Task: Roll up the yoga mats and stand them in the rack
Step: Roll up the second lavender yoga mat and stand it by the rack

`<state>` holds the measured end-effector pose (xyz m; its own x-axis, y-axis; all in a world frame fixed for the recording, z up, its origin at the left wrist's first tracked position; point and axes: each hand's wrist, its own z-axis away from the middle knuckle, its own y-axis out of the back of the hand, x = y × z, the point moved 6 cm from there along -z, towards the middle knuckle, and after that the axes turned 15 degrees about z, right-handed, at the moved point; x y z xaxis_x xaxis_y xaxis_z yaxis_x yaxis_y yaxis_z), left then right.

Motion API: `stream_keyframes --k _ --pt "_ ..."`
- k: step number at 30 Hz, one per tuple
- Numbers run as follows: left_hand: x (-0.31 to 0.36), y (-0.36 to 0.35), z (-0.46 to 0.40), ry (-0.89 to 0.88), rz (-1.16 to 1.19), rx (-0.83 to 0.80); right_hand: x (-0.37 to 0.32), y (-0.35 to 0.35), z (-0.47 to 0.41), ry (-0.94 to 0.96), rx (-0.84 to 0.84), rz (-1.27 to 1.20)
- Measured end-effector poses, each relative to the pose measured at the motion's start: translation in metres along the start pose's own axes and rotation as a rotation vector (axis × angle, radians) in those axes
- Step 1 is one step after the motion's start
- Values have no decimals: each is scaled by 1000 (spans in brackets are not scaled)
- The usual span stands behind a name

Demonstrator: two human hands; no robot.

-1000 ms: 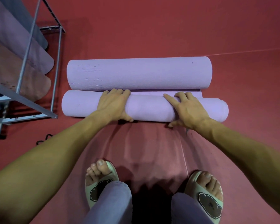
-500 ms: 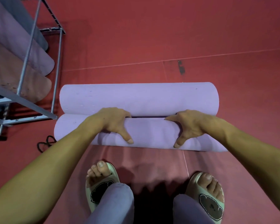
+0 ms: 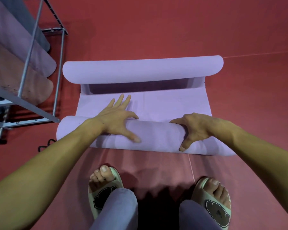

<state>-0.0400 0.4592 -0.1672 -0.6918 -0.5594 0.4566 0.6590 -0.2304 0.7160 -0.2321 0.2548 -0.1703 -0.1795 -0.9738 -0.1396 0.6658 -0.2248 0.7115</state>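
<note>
Your arms are bare to the frame's edge, with no sleeves, watch or rings on your left hand (image 3: 116,117) or right hand (image 3: 195,128). Nearer you than the lilac mat (image 3: 156,136), you wear pale green open-toe slides, each with a dark scalloped patch outlined in white on the strap (image 3: 217,212), and soft purple trousers (image 3: 118,211).

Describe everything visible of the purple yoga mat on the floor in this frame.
The purple yoga mat looks like matte lilac foam and lies on the red floor, rolled from both ends: a near roll by the feet, a far roll, and a flat strip joining them. The left hand rests over the near roll, fingers extended onto the flat strip; the right hand grips the near roll. The metal rack stands to its left.
</note>
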Motion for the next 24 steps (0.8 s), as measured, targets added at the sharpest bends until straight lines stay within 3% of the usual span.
stream_keyframes --k 5,8,12,21,24 --pt "4 53 -38 10 33 256 -1 0 0 2 -6 11" --pt "-4 92 -67 72 -69 332 -2 -1 0 1 0 18" --pt "-11 105 -84 143 -52 276 -4 0 2 2 4 36" --pt "35 15 -22 -145 -98 91 14 0 3 -117 -42 -42" --pt "35 3 -9 -186 -149 162 15 2 2 -92 -28 -84"
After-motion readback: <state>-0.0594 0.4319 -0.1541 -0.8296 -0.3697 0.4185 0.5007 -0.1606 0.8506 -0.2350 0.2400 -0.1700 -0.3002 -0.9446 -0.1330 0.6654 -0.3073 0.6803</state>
